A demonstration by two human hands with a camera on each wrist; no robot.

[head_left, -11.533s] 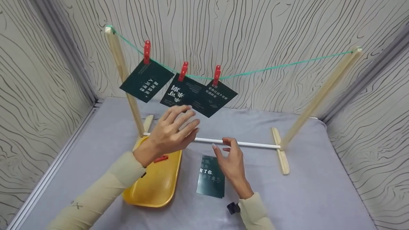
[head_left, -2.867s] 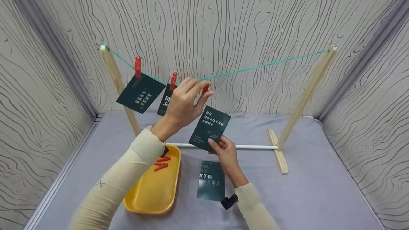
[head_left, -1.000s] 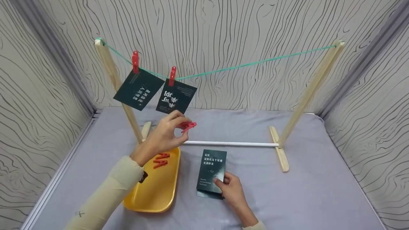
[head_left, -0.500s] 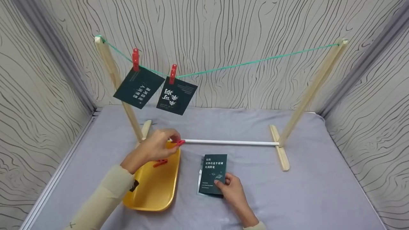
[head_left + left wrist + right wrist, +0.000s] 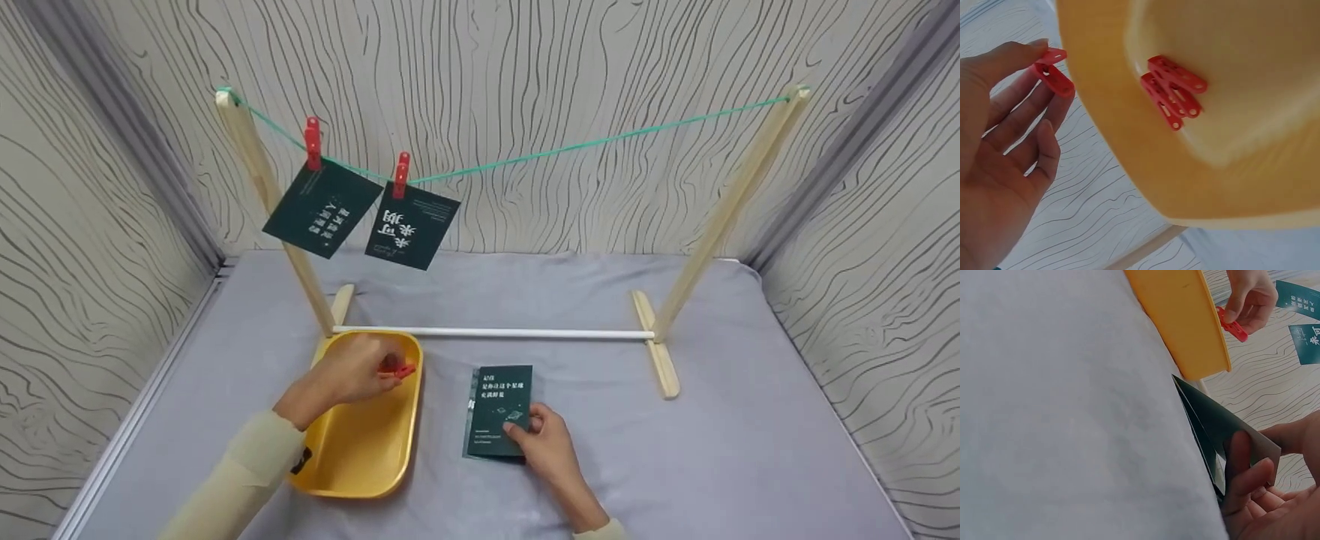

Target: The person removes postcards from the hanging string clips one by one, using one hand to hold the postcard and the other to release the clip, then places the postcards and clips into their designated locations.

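Over the yellow tray (image 5: pixel 367 450), my left hand (image 5: pixel 349 371) pinches a red clothespin (image 5: pixel 405 371) between thumb and fingers. The left wrist view shows that clothespin (image 5: pixel 1055 79) beside the tray's rim, with several red clothespins (image 5: pixel 1176 79) lying inside. My right hand (image 5: pixel 551 450) holds a dark green card (image 5: pixel 501 409) by its right edge, over another card that shows at the left side. In the right wrist view the held card (image 5: pixel 1224 422) is tilted, its near edge raised. Two dark green cards (image 5: pixel 322 208) (image 5: pixel 412 225) hang from the green string, each by a red clothespin.
A wooden frame stands behind, with a left post (image 5: pixel 259 165), a right post (image 5: pixel 731 217) and a white rod (image 5: pixel 487 333) low between them. The green string (image 5: pixel 600 141) runs between the post tops. Grey cloth (image 5: pixel 712 465) covers the table, and patterned walls surround it.
The card at the string's right was taken off and lowered by my right hand onto the other card. My left hand took its clothespin from the string and has moved down to the tray.
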